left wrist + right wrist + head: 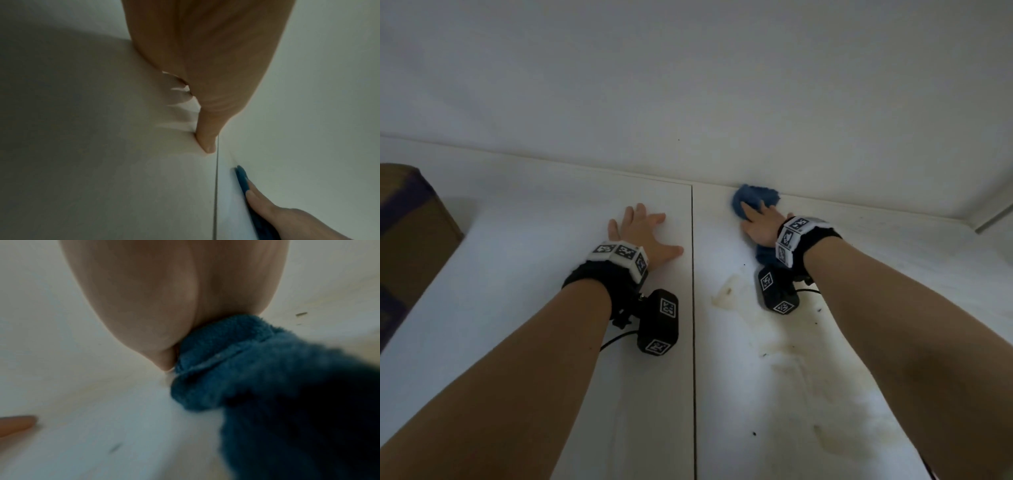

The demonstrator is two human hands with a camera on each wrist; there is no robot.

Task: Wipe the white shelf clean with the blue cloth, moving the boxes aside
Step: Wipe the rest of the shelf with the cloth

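Observation:
The white shelf (524, 274) runs to the back wall, with a dark seam down its middle. My left hand (643, 233) lies flat on it just left of the seam, fingers spread and holding nothing; the left wrist view shows its thumb (206, 141) on the surface. Right of the seam my right hand (758, 222) presses the bunched blue cloth (755, 197) against the shelf where it meets the wall. Its fingers (257, 196) lie straight over the cloth (242, 178). Under the palm (164, 296) the cloth (267, 386) trails back towards the wrist.
A brown cardboard box (410, 233) with dark tape stands on the shelf's far left. Yellowish stains (729, 294) and dark specks (754, 433) mark the shelf's right half, nearer me than the cloth. The wall's corner (976, 222) closes the far right.

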